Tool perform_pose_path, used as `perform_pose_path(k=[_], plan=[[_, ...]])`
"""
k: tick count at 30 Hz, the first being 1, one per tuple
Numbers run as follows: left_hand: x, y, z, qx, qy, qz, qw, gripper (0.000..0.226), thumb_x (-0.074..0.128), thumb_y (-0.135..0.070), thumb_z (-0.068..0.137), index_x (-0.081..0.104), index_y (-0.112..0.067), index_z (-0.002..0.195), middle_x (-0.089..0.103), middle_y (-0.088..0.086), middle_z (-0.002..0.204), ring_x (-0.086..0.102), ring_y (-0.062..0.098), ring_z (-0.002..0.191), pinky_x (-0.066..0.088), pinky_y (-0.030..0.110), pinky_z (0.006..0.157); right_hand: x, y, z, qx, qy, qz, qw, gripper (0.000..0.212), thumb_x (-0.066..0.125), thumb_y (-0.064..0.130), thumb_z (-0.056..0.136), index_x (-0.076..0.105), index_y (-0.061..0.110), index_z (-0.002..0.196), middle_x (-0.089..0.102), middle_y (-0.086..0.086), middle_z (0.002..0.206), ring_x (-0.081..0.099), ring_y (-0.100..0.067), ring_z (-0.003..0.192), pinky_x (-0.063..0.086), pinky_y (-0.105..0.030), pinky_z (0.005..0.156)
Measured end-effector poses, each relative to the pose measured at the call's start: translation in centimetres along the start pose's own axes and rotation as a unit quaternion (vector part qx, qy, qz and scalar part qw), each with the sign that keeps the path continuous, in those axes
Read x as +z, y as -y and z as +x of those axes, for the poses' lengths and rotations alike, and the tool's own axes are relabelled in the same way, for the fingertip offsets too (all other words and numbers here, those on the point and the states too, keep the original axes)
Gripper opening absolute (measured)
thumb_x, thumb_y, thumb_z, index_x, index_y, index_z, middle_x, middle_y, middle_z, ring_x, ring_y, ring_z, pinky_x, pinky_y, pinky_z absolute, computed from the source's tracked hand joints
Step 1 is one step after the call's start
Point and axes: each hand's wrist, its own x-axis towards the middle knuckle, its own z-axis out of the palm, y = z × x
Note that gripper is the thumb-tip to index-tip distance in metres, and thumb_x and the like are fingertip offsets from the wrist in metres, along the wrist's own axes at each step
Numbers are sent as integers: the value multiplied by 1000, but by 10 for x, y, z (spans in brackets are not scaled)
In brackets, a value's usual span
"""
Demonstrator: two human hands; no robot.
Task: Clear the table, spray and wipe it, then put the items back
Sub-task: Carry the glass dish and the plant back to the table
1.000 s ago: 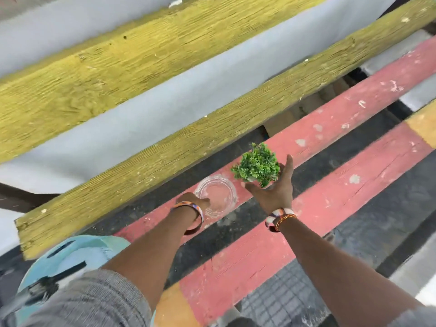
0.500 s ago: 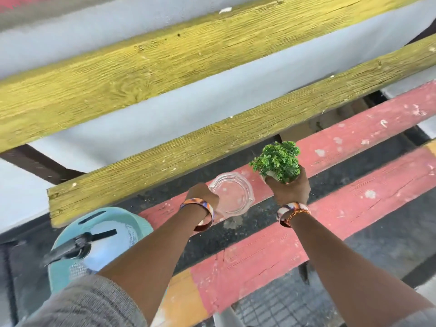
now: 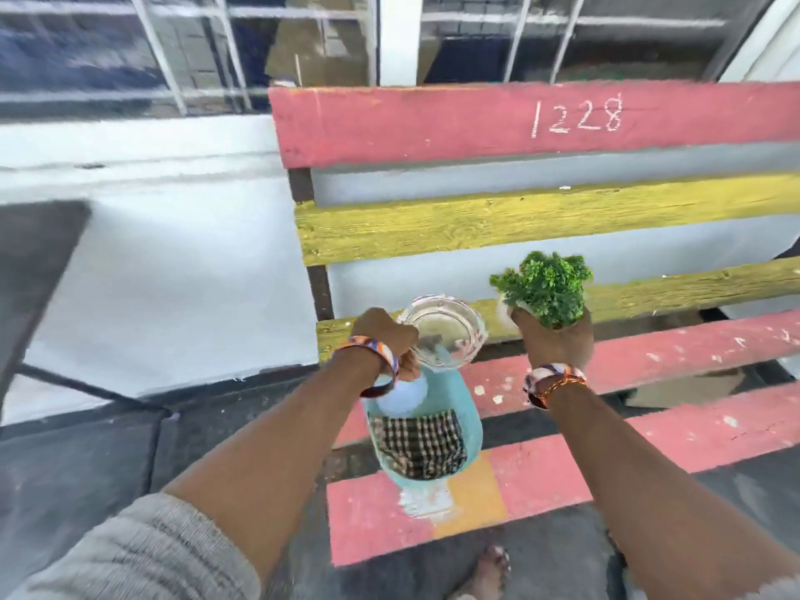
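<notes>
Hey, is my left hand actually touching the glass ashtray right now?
Touching. The head view shows the left hand with its fingers curled over the near rim of the glass ashtray, holding it up above the bench.

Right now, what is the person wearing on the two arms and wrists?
Both forearms are bare. The left wrist has a wide bangle in orange, blue and white, dark on its lower edge. The right wrist has a white and dark patterned bracelet with an orange cord across it. A grey knitted sleeve is pushed up above the left elbow.
</notes>
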Motion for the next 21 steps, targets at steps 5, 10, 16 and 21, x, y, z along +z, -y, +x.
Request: perform_pose_path(k=[5,10,16,21], plan=[[-125,44,-71,-6,-69,-58,996,21,59,-8,77,54,6,62,67,20,53,69,28,51,61,45,62,49,51,-111,-65,45,46,996,72,82,26,66,50,6,127,60,-15,123,56,-30,114,42,-33,90],[-233,82,-124,-14,-169,-154,973,23,52,8,80,47,7,57,56,22,59,56,29,53,51,38,60,105,87,-207,-113,134,51,983,75,85,28,60,52,7,124,65,-15,117,61,-31,107,49,-42,93],[-333,128,-150,-26,-267,-217,938,19,54,3,82,49,4,64,56,20,77,54,30,68,46,37,66,170,118,-282,-181,243,35,952,76,85,30,58,52,8,122,65,-12,114,61,-29,106,48,-35,91],[-393,162,-146,-37,-315,-256,913,10,59,1,71,49,2,68,57,20,75,59,35,75,52,52,86,226,133,-317,-186,329,24,926,76,80,25,70,41,10,133,53,-3,114,51,-22,110,34,-22,81]])
